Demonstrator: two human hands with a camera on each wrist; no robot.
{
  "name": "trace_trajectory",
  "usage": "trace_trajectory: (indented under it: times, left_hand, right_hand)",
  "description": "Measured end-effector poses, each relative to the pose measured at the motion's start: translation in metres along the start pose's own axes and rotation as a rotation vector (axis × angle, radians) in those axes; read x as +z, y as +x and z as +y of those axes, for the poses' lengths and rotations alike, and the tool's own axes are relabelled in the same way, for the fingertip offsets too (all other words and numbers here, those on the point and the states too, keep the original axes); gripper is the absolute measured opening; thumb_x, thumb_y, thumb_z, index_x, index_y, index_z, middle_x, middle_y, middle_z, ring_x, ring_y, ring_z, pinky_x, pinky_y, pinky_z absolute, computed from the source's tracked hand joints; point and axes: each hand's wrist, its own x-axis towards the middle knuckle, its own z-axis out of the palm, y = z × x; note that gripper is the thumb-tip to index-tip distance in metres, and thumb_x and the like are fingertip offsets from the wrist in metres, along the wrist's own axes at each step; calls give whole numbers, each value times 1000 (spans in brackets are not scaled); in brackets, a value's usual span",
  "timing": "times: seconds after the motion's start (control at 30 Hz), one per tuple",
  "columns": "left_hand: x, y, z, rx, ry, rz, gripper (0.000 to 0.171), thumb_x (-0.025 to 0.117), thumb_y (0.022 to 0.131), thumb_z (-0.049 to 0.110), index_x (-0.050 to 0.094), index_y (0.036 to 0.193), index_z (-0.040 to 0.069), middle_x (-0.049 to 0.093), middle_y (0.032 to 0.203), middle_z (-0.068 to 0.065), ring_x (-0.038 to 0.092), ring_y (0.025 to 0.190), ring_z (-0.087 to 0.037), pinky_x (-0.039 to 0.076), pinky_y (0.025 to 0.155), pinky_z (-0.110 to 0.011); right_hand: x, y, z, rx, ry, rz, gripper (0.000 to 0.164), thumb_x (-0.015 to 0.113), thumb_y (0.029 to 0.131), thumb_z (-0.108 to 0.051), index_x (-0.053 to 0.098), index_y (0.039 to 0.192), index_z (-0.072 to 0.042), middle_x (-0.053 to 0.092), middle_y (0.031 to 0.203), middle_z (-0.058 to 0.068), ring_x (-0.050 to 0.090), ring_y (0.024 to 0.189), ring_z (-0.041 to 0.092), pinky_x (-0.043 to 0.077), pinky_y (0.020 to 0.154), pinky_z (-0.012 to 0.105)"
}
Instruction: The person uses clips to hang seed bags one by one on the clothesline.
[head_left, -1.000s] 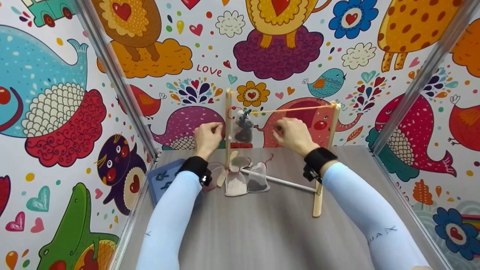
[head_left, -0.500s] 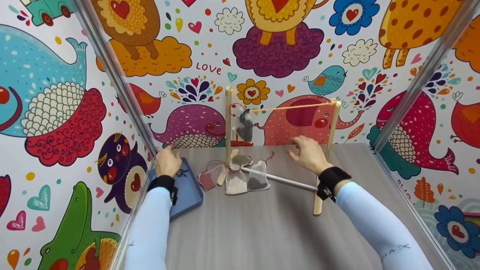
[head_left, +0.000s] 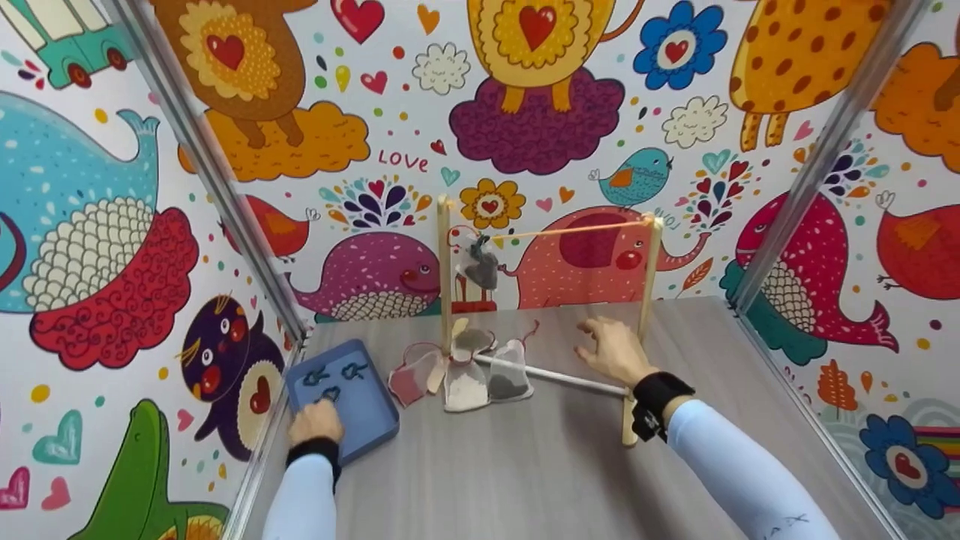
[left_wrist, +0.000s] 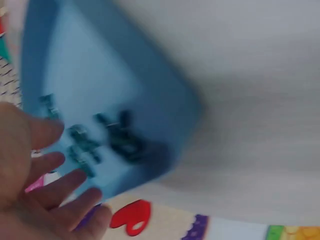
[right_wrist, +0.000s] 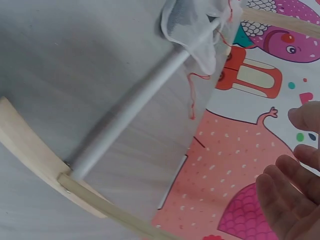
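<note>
My left hand (head_left: 316,424) is over the near part of a blue tray (head_left: 379,431) at the left. In the left wrist view its fingers (left_wrist: 67,187) are spread and hold nothing. Several small dark green clips (left_wrist: 122,137) lie in the tray, close to the fingertips. My right hand (head_left: 615,349), fingers loosely bent with nothing between them, hovers beside the right post (head_left: 651,281) of a wooden stand. An orange string (head_left: 574,229) runs between the stand's tops. Near its left end a mesh bag with dark contents (head_left: 481,271) hangs, with a dark green clip (head_left: 481,244) at its top.
Around the base of the left post (head_left: 444,277) lie several mesh drawstring bags, including a pink-filled bag (head_left: 415,381), a white-filled bag (head_left: 466,388) and a grey-filled bag (head_left: 511,379). A white rod (head_left: 566,377) joins the posts low down. Printed walls with metal edges surround the table.
My left hand has moved from beside the hanging bag left and down to the tray. My right hand has drawn back from the string and dropped lower, its fingers loosening.
</note>
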Motion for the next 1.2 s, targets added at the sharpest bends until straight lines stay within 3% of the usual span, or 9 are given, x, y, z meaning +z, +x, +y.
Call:
trace_trajectory:
  times: [0.1,0.27,0.4,0.57,0.7,0.83,0.9,1.0,1.2]
  left_hand:
    - [15,-11,-6,43,104,5,25,59,104,1,76,118,-12,74,125,-41,69,121,-61,57,103,-74]
    - [36,-13,-12,92,215,-27,31,52,107,-1,72,127,-13,67,139,-44,51,144,-70,36,123,-83]
    - [42,-9,-16,98,231,-38,27,52,106,-4,76,117,-9,76,126,-39,64,131,-64,31,125,-85]
    - [40,-7,-10,108,162,-2,22,56,104,-5,77,105,-6,81,109,-33,78,108,-55,33,124,-85]
    - [36,-7,-3,87,112,12,19,60,105,-2,78,107,-8,80,112,-35,79,107,-56,38,121,-83]
    - [30,-14,3,34,87,1,18,66,103,3,77,110,-10,79,112,-37,78,104,-55,47,110,-76]
    - [26,-17,9,9,63,-4,21,72,102,9,77,110,-9,79,113,-36,78,104,-54,48,104,-73]
    - [20,-21,20,-18,8,-3,33,80,100,23,77,110,-9,80,113,-34,77,106,-54,48,106,-73]
    - [30,-11,32,-4,-132,78,40,76,103,29,77,111,-11,79,113,-35,76,108,-57,53,103,-75]
  right_hand:
    - [6,-7,1,20,0,-17,37,88,94,-17,79,126,-1,81,115,20,79,104,39,67,90,56]
    - [14,-15,0,45,22,-40,35,89,93,-15,80,124,-2,82,118,20,78,106,38,66,93,56]
    - [21,-19,-1,30,17,-52,35,88,93,-17,81,123,-2,83,118,18,79,107,37,66,93,55]
    - [24,-20,-4,11,6,-57,34,88,92,-19,82,122,-4,83,117,17,79,106,36,66,91,56]
    - [25,-19,-6,-6,6,-55,33,88,91,-19,82,120,-5,84,116,16,79,105,37,65,91,56]
    - [26,-18,-9,-25,19,-58,31,88,90,-19,82,118,-6,85,115,15,80,104,36,65,91,56]
    - [27,-19,-11,-38,28,-54,30,87,91,-18,82,117,-5,85,114,15,80,103,36,65,90,56]
    - [28,-21,-11,-56,46,-49,27,86,92,-17,83,116,-4,85,111,16,80,101,36,65,89,55]
    - [31,-27,-9,-105,40,-5,18,86,93,-14,85,109,-5,86,102,11,80,93,31,66,82,49]
